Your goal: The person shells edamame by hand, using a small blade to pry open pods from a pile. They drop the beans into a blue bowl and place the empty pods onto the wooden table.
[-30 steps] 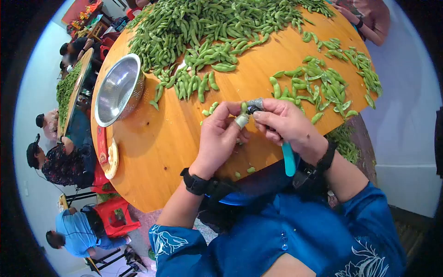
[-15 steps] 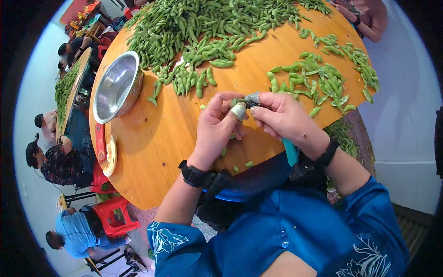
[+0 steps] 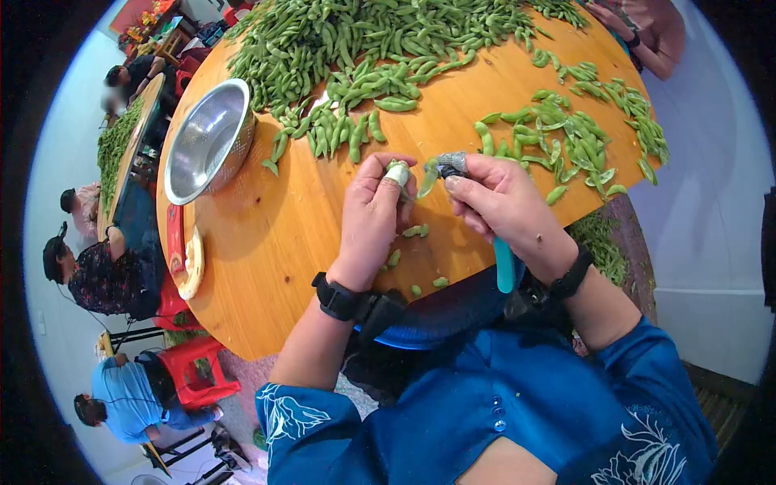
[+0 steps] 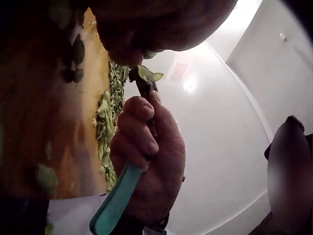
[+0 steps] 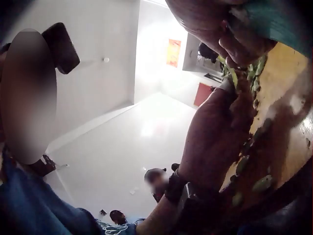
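My left hand, its thumb wrapped in pale tape, pinches a small green bean that shows under the fingers in the left wrist view. Just to the right, my right hand grips a tool with a flat teal handle, which sticks out below the palm. Grey tape covers the right index finger. At that hand's fingertips hangs a split green pod, beside a dark end of the tool. A small gap separates the two hands. Several loose beans lie on the table under my left hand.
A big heap of green pods covers the far side of the wooden table. Opened pods lie at the right. A metal colander stands at the left, near a pale curved item. Below the edge sits a blue basin.
The hands were together on a pod and have drawn apart. The split pod now hangs at the right hand's fingertips, and another bean or two show on the table under my left hand.
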Tool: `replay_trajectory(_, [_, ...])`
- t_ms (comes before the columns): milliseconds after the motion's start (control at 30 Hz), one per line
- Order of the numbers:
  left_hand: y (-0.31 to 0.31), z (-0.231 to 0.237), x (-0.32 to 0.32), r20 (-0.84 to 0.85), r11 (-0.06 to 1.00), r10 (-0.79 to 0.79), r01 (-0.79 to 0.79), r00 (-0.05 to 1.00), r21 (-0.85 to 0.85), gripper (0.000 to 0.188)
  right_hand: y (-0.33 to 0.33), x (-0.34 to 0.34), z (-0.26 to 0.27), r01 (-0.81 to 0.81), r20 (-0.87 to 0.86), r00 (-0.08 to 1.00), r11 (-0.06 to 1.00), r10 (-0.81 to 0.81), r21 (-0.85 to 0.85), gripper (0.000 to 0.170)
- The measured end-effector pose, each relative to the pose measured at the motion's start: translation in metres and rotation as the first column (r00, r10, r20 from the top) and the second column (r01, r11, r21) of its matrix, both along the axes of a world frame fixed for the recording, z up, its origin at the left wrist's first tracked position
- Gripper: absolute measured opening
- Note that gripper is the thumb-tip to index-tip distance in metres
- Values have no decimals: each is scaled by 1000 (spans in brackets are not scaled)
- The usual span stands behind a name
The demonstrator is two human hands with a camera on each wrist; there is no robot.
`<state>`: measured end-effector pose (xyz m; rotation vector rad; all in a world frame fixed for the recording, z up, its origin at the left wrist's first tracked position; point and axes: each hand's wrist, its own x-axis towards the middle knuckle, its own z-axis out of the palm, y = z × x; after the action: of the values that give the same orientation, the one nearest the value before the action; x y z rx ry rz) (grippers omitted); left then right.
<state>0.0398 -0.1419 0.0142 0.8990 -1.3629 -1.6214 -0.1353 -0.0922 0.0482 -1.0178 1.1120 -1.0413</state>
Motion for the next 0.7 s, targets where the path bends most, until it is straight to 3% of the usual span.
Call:
replay_trajectory(167, [4, 1, -7, 47, 995, 23, -18, 999, -98, 17, -4, 1, -5, 29, -11, 1000, 1000, -29, 5, 13])
replay_trajectory(233, [4, -1, -8, 177, 948, 73, -13, 982, -319, 17, -10, -2, -8, 7, 9, 1000, 1000, -7, 20, 14])
replay_trajectory(267, [4, -1, -7, 176, 948, 75, -15, 981, -318, 17, -12, -2, -8, 5, 9, 1000, 1000, -5, 21, 14])
replay_trajectory(333, [4, -3, -6, 267, 917, 98, 18, 959, -399, 17, -15, -2, -5, -20, -149, 989, 1000, 23, 23, 17])
replay_trajectory(433, [4, -6, -6, 312, 884, 149, 15, 938, -467, 19, -19, -3, -13, -75, -137, 988, 997, 77, 17, 21])
replay_trajectory(633, [6, 5, -5, 388, 926, 102, 55, 916, -373, 24, -20, -3, -11, -51, -79, 996, 999, 52, 11, 23])
replay_trajectory(700, [8, 5, -5, 382, 937, 69, 71, 922, -342, 27, -21, -5, -11, -63, -131, 990, 998, 61, -8, 24])
